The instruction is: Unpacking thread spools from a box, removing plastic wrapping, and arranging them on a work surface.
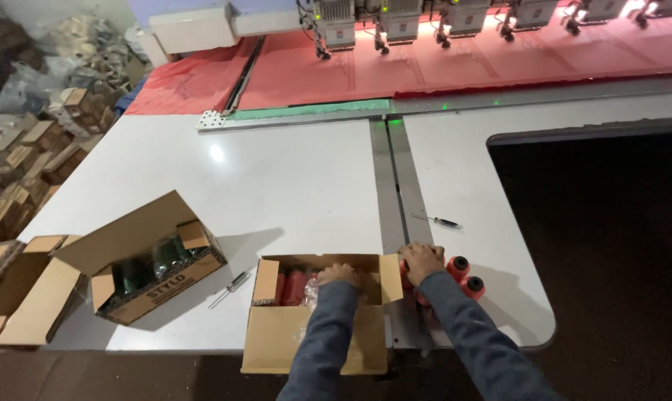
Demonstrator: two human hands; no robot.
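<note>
At the bench [276, 186] edge, your left hand [340, 275] reaches curled into the open box [317, 327] while your right hand [421, 261] lies spread on red spools [458, 276].

Both hands [341, 275] [420, 261] forward (fingers curled)

Matt brown cardboard box [314, 338], glossy white table [276, 178], shiny red thread spools [464, 276].

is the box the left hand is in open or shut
Open: the box's flaps stand out and the left hand reaches inside among red spools.
</note>
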